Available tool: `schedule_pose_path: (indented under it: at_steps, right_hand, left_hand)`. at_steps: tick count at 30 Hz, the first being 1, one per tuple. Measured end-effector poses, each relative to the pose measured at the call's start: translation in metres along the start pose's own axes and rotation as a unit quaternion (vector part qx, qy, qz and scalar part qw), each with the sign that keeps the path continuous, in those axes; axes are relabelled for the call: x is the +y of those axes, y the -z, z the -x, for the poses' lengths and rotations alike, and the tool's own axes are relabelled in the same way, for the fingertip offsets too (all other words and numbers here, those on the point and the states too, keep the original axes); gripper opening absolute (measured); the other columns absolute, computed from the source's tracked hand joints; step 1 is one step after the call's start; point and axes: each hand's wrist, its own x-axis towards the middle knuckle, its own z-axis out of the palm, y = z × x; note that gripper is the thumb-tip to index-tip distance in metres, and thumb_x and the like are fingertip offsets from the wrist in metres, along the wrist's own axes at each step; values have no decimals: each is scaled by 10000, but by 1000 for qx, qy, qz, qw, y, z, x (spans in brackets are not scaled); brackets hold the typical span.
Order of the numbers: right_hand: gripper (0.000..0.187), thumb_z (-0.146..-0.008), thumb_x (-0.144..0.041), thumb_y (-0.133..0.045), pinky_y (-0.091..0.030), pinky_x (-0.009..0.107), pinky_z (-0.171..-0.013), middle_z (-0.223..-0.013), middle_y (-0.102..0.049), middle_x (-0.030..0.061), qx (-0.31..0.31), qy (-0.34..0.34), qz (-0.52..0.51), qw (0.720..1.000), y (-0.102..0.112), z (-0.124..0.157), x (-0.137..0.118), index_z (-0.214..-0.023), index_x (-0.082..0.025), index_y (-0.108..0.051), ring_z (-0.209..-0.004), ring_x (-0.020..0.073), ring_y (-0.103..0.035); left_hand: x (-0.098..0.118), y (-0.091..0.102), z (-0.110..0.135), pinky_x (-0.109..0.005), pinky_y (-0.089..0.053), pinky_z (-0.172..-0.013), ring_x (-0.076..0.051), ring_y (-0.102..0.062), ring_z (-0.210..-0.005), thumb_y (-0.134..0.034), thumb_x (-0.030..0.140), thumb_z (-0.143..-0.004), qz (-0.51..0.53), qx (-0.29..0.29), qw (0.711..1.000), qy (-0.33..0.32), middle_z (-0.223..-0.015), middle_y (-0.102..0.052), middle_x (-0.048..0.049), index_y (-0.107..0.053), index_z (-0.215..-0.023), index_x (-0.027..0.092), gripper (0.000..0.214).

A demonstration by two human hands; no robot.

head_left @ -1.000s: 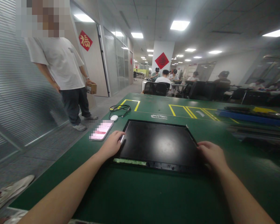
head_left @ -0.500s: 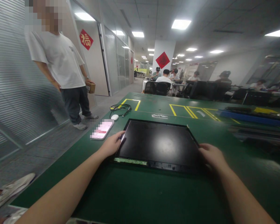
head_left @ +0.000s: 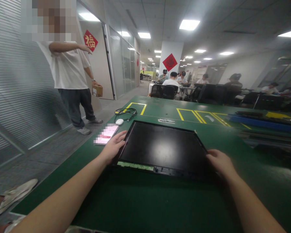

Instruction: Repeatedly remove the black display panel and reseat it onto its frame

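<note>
A black flat screen panel [head_left: 160, 147] lies face up on the green table [head_left: 145, 200] in front of me. My left hand [head_left: 113, 146] rests against the panel's left edge, fingers stretched along it. My right hand [head_left: 220, 163] grips the panel's near right corner, fingers curled over the edge. A green strip runs along the panel's near edge at the left.
A phone [head_left: 106, 134] lies left of the panel, with a white mouse [head_left: 119, 121] and a coiled black cable [head_left: 125, 112] beyond it. Yellow tape marks cross the far table. A person [head_left: 69, 77] holding a small box stands at left. Seated people and chairs fill the background.
The panel's far side has shifted slightly away and left. My left hand slid forward along the edge. The standing person raised an arm and stepped nearer.
</note>
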Motion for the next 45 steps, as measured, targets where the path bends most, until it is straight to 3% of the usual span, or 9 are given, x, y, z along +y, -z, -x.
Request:
schedule_pose_path:
  at_steps: [9,14,19,25,31,37,41,45]
  right_hand:
    - [356,-777,-309,-592,-510,366,-807,-1047,-758,123,6,8,13,1000,1,1,-2,-1057,-155,-750,-948,275,-690]
    - [341,-777,-307,-587,-514,358,-791,-1016,-759,110,6,3,7,1000,1,2,-3,-1043,-171,-751,-927,271,-692]
    - [361,-802,-310,-575,-506,353,-790,-1064,-749,117,-6,-4,12,1000,2,4,-5,-1085,-154,-736,-956,275,-685]
    - [366,-804,-318,-572,-506,356,-794,-1074,-747,117,-7,0,15,1000,3,4,-5,-1089,-156,-734,-971,278,-682]
    - [380,-800,-311,-567,-502,351,-796,-1076,-748,117,-11,-5,18,1000,3,4,-6,-1107,-152,-727,-967,275,-682]
    - [381,-796,-314,-565,-507,341,-787,-1050,-748,116,-12,-2,7,1000,0,3,-3,-1105,-152,-719,-973,270,-688]
    - [366,-794,-313,-567,-508,342,-795,-1041,-750,111,-16,1,0,1000,0,2,-1,-1085,-157,-723,-970,267,-688]
    - [356,-789,-306,-573,-506,340,-799,-1057,-750,110,-14,-3,0,1000,0,2,-1,-1073,-160,-729,-976,265,-688]
  left_hand:
    - [-5,1,-6,-314,-631,-753,-231,-749,-1011,-621,78,-812,4,34,999,19,-1430,-628,-109,-636,-1293,229,504]
    - [-2,-3,-3,-291,-617,-611,-185,-755,-690,-686,97,-798,72,29,994,78,-1058,-784,-87,-555,-1367,205,593]
    - [4,-8,4,-275,-597,-537,-167,-712,-551,-673,67,-827,110,24,988,108,-784,-767,-25,-479,-1438,208,657]
    - [3,-7,4,-279,-593,-525,-185,-722,-559,-704,94,-836,117,9,986,120,-753,-772,-31,-451,-1481,229,706]
    - [8,-9,8,-265,-594,-556,-186,-743,-611,-648,151,-902,103,17,983,150,-786,-798,-71,-632,-1317,171,416]
    - [13,-12,9,-249,-602,-615,-189,-753,-648,-611,10,-752,95,-10,987,126,-804,-811,-75,-781,-1041,133,357]
    - [14,-9,9,-230,-598,-709,-203,-769,-833,-649,85,-740,69,5,993,95,-883,-821,-63,-810,-891,166,236]
    - [15,-4,11,-315,-596,-834,-258,-762,-930,-787,175,-669,30,-10,996,87,-933,-822,-77,-807,-928,180,260]
